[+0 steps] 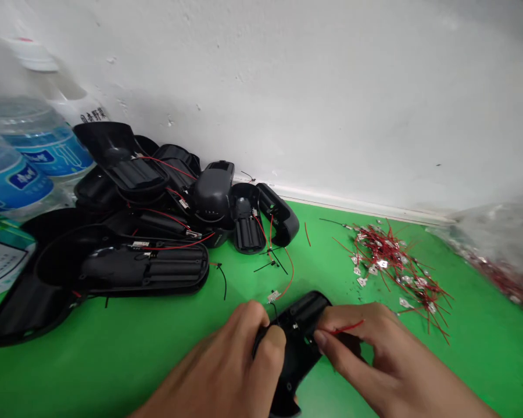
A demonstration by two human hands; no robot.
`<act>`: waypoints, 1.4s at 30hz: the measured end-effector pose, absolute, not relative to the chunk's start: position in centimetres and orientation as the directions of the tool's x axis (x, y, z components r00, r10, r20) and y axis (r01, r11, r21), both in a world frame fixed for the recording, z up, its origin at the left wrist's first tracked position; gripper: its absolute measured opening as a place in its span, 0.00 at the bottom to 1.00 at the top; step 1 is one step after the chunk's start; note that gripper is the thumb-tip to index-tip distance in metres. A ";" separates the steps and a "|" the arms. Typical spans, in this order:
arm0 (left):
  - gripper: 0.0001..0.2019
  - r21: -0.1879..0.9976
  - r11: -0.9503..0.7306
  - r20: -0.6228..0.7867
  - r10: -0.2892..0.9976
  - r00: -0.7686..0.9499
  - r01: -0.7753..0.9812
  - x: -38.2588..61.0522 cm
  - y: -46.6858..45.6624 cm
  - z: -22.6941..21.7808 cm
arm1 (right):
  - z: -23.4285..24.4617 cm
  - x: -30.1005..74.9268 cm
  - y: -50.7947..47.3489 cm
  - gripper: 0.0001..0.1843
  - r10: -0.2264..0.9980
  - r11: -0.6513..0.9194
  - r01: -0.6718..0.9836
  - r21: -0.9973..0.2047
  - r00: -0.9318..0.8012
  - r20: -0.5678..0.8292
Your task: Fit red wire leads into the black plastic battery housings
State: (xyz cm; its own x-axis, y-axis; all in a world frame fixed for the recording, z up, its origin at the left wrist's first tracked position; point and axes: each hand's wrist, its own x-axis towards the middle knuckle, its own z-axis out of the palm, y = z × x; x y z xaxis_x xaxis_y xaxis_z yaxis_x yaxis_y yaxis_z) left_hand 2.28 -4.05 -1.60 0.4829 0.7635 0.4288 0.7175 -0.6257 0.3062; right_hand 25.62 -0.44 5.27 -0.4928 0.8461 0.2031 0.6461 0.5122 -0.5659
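My left hand [230,360] grips a black plastic battery housing [298,342] from its left side, and the lower end of the housing is hidden by the hand. My right hand [366,354] pinches a red wire [348,328] between thumb and forefinger at the housing's right edge. A small metal terminal [273,296] with red and black wires sits just above the housing. A tangled pile of red wires with metal terminals [387,261] lies to the right of my right hand.
A heap of black housings [126,232] with wires lies at the left against the white wall [287,87]. Water bottles [26,151] and a printed card [2,255] stand beyond them. A clear plastic bag [501,244] lies at right on the green mat [113,325].
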 end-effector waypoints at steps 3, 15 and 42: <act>0.36 0.393 -0.666 0.468 0.739 0.485 0.634 1.9 -3.0 -1.7 | 4.7 25.7 -0.4 0.18 0.861 0.507 0.686 -0.522 -0.438 0.260; 0.38 0.508 -0.647 0.525 0.756 0.390 0.569 2.2 -2.5 -0.4 | 3.9 25.1 -0.2 0.18 0.840 0.529 0.624 -0.576 -0.483 0.248; 0.47 0.504 -0.655 0.509 0.752 0.419 0.563 2.2 -2.0 -0.8 | 5.1 24.7 0.9 0.16 0.757 0.645 0.653 -0.397 -0.617 0.214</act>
State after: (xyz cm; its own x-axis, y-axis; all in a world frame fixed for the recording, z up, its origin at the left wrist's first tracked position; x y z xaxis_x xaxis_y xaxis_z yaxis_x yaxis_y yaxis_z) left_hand 2.18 -1.96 -0.80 0.4188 0.7523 0.5086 0.5632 -0.6546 0.5044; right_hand 24.73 0.86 5.10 -0.6172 0.7570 0.2145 0.6529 0.6449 -0.3973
